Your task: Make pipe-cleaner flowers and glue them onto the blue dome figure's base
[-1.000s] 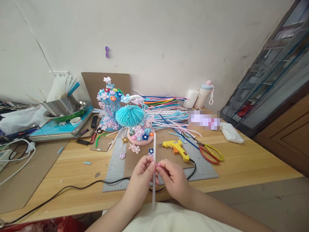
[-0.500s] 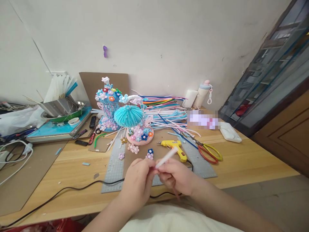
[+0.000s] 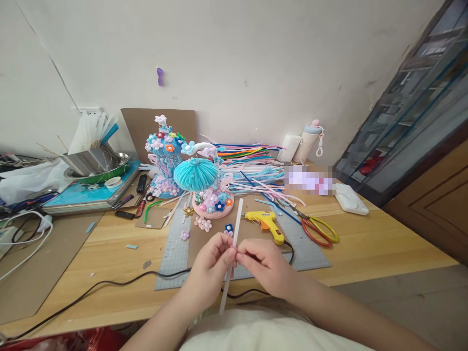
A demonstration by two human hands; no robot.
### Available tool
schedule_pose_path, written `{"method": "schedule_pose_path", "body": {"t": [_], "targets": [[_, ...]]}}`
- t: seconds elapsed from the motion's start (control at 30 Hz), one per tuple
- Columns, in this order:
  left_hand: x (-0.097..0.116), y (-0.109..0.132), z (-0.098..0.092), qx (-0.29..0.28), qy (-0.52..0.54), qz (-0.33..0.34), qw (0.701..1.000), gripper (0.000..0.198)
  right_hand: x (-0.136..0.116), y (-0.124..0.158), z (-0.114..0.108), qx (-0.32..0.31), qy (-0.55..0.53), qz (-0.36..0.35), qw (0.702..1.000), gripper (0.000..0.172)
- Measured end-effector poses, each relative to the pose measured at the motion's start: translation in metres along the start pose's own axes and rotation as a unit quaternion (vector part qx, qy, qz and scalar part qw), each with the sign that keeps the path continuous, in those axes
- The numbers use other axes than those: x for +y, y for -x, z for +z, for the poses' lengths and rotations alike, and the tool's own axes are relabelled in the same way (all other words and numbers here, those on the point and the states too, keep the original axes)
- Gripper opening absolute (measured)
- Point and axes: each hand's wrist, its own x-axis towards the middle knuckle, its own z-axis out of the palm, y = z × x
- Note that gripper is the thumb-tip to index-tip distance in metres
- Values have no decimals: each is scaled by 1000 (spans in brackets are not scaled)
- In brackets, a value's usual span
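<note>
A whitish pipe cleaner (image 3: 238, 222) runs through my fingers, one end up over the cardboard and the other down toward my lap. My left hand (image 3: 212, 265) pinches it between thumb and fingers. Against it, the fingertips of my right hand (image 3: 266, 265) are pressed together at the same spot, where a small pinkish bit shows. Just beyond my hands lie a dark blue flower (image 3: 228, 228) and a pink flower pair (image 3: 203, 224). A yellow glue gun (image 3: 265, 223) rests on the cardboard to the right.
Behind stand a turquoise-topped pipe-cleaner ornament (image 3: 195, 175) and a taller flowered one (image 3: 164, 146). Pipe-cleaner bundles (image 3: 259, 173) lie at the back. Scissors (image 3: 320, 230) are on the right, a metal pot (image 3: 89, 158) on the left. A black cable (image 3: 120, 284) crosses the front.
The pipe cleaner's upper end has swung from leaning right to nearly upright. Its lower end now hangs left of my right hand. My hands stay close together.
</note>
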Motion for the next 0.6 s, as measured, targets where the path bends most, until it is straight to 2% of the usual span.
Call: {"method": "schedule_pose_path", "body": {"t": [0.03,0.1,0.13,0.17,0.2,0.23,0.3,0.33,0.37,0.43,0.5,0.53,0.6], "targets": [[-1,1,0,0,-37,23,999,18,1,-2,-1,-29,-107,76,991,20],[-3,3,-1,7,-109,67,992,17,3,-7,-3,-120,-284,216,926,17],[-3,4,-2,14,-127,80,989,16,3,-9,-4,-158,-332,257,894,16],[-3,4,-2,18,-126,81,989,16,3,-10,-5,-176,-349,271,880,16],[-3,3,-2,18,-107,73,991,16,1,-10,-6,-168,-335,257,891,15],[-2,2,-2,16,-74,59,995,17,-1,-10,-7,-139,-289,219,922,15],[1,0,-2,7,1,27,1000,19,-6,-7,-8,-57,-118,91,987,12],[2,-1,-1,4,32,14,999,21,-8,-5,-9,-29,-13,20,999,11],[3,-3,-1,3,54,6,998,23,-9,-2,-9,-14,86,-44,995,11],[5,-4,1,2,78,-5,997,25,-9,2,-10,-7,224,-134,965,15],[3,-5,2,-7,81,-13,997,26,-5,4,-9,-10,256,-164,953,19],[2,-4,3,-11,74,-14,997,25,-3,4,-7,-9,232,-156,960,21],[-2,-2,2,-6,30,7,999,20,1,3,-3,-2,95,-77,992,23]]}}
